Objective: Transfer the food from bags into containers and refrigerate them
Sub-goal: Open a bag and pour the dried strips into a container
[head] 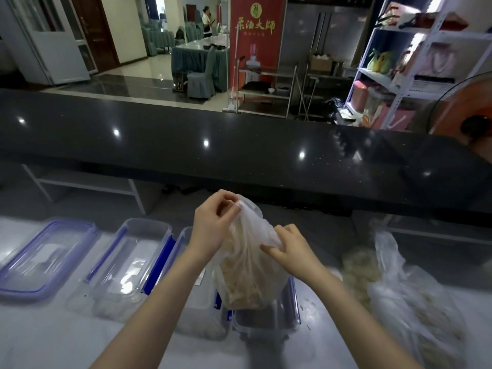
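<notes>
Head view of a pale bench (pixel 61 339) below a raised dark counter (pixel 239 155). At centre, a thin translucent bag (pixel 247 265) of pale, stringy food stands upright, its base resting in an open clear container (pixel 266 320) with blue clips. The left hand (pixel 213 222) pinches the bag's gathered top between thumb and curled fingers. The right hand (pixel 287 251) grips the film just below and to the right of the top, fingers curled into the plastic. Both forearms enter from the lower edge and converge on the bag.

To the left of the bag, in a row on the bench: a second container (pixel 197 302), partly hidden by the left forearm; a third container (pixel 127 267) holding some pale contents; and a blue-rimmed lid (pixel 50 259) lying flat at the far left. To the right, apart from the held bag, a second bag (pixel 415 296) of pale food lies slumped on the bench, blurred. Just beside it on the left lies a heap of pale food (pixel 359 270); whether it is bagged cannot be told.

Beyond the counter: a red banner (pixel 255 30), a white shelf rack (pixel 415 67) with goods, and an orange fan (pixel 468 115) at the right edge.
</notes>
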Available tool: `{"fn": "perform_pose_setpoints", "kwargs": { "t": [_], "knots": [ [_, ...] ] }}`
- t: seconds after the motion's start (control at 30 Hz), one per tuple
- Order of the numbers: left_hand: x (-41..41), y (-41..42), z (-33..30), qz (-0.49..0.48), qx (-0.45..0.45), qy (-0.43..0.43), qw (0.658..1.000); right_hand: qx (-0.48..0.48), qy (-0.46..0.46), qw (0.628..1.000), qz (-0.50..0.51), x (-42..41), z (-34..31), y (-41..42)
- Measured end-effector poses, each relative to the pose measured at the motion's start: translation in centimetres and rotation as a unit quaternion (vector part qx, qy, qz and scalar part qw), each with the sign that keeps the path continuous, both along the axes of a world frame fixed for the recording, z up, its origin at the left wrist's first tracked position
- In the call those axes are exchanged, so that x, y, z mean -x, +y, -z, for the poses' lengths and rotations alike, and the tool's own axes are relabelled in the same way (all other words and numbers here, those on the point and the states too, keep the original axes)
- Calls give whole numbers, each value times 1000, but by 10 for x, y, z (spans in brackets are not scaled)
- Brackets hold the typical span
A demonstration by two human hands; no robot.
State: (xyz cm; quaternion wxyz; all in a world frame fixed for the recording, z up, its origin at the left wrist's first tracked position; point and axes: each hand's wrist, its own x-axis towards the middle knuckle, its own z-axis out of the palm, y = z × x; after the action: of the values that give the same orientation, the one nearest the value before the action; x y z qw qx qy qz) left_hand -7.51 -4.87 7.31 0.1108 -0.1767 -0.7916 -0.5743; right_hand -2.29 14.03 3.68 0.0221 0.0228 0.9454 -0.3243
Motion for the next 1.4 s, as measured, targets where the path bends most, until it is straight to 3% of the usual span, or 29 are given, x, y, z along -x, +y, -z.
{"fn": "perform_pose_setpoints", "kwargs": {
  "t": [0.07, 0.13, 0.27, 0.33, 0.5, 0.57, 0.73, 0.83, 0.93, 1.1, 1.23, 1.4],
  "knots": [
    [-1, 2, 6, 17, 29, 12, 999, -39, -37, 999, -4, 0, 0, 5],
    [-1, 5, 10, 21, 43, 19, 999, -47, -15, 999, 0, -2, -6, 7],
    [-2, 13, 16, 38, 39, -17, 998, 94, 44, 992, -73, -1, -22, -5],
    [-2, 16, 17, 56, 31, -47, 997, 110, 44, 988, -99, 1, -22, -18],
    [-5, 1, 27, 98, 26, -91, 991, 8, 74, 996, -42, 10, -1, -17],
    [-5, -13, 38, 94, 64, -114, 987, -23, 81, 996, -26, 9, 6, -4],
    [-10, -31, 74, 116, 154, -209, 959, -137, -11, 991, 1, 0, 20, 29],
    [-13, -22, 85, 70, 143, -174, 972, -204, -65, 977, -9, -7, 24, 35],
    [-14, -12, 87, 20, 141, -144, 979, -229, -33, 972, -40, -10, 18, 30],
    [-14, -2, 80, 12, 144, -117, 983, -66, -28, 994, -85, -13, 5, 12],
    [-17, 9, 62, 72, 122, -97, 985, -91, -62, 991, -80, -10, 12, -2],
    [-13, 13, 47, 64, 71, -67, 993, -62, 14, 998, 3, -3, 17, 0]
  ]
}}
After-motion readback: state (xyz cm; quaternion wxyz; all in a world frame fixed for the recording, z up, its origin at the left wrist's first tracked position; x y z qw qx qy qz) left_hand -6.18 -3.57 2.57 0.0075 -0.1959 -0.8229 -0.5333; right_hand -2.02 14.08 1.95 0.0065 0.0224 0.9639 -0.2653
